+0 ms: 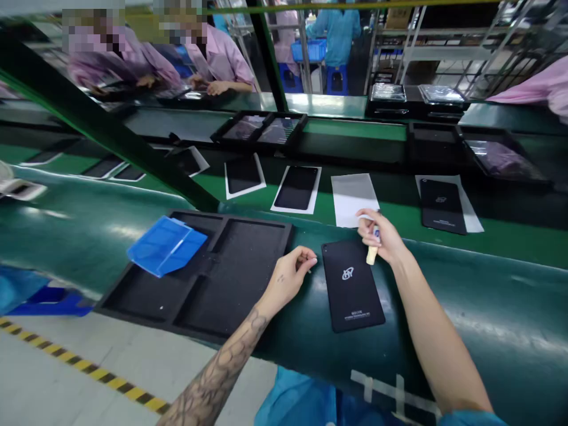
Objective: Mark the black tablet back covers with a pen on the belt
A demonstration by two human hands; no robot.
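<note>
A black tablet back cover [352, 285] with a white logo lies face down on the dark green bench edge in front of me. My right hand [381, 235] hovers over its top right corner, fingers closed round a small cream-coloured stick tool [371, 253]. My left hand [290, 273] rests just left of the cover with its fingers curled in a loose pinch; nothing shows plainly between them. Left of that hand sits a black foam tray [248, 260] with two recesses.
A blue plastic sheet [165, 244] lies on the tray's left part. On the green conveyor [381, 133] beyond are a bare white sheet [352, 198], black tablets [296, 187] on white sheets, and more trays. People in pink coats [222, 56] work across the line.
</note>
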